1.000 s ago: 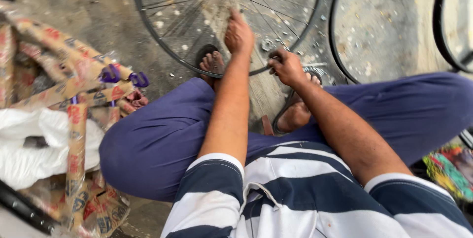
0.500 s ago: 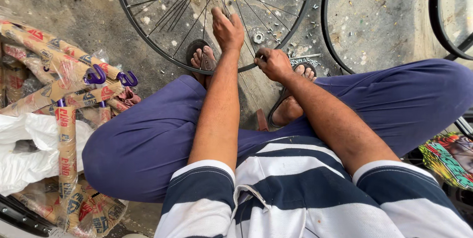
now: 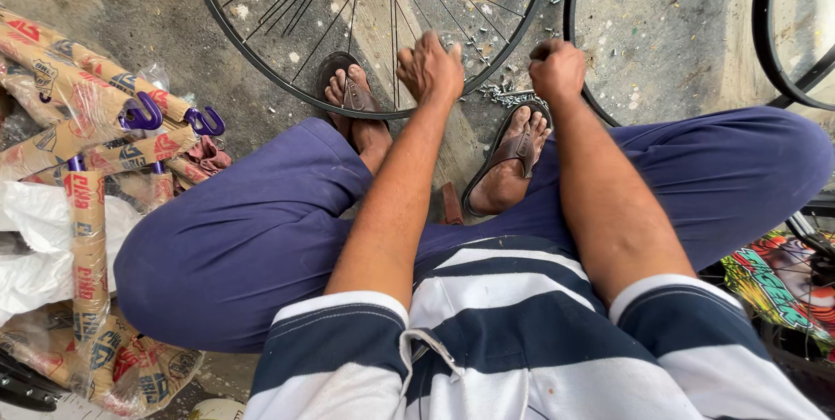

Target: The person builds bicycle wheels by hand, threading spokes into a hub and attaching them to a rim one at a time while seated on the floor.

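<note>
Rough grey concrete floor (image 3: pixel 104 11), stained and pitted, fills the background, seen from above by a person sitting low with knees spread, in dark blue trousers (image 3: pixel 243 237) and a navy-and-white striped shirt (image 3: pixel 522 342).

Lying flat on the floor, between and just beyond the sandalled feet, is a bare bicycle wheel (image 3: pixel 261 63): a thin black rim with many fine metal spokes and no tyre. The left hand (image 3: pixel 430 68) grips the near edge of the rim, fingers curled over it among the spokes. The right hand (image 3: pixel 557 68) is closed in a fist just to the right of that grip, at the rim's edge; it seems to clench something small, but what it holds cannot be made out. A scatter of small metal bits (image 3: pixel 509 96) lies on the floor just below the right fist.

The wheel looks light and stiff at the rim, which is the sound place to hold it. The spokes appear thin and springy, likely to bend if pulled, and the smooth metal may slip in a loose grasp.

Beyond the right hand, away from the body, curve the black rims of a second wheel (image 3: pixel 570 29) and a third wheel (image 3: pixel 765 46). Well to the left of the grip lie long parcels in brown printed paper (image 3: pixel 87 237) with purple hooked ends, on white plastic (image 3: pixel 35 246).
</note>
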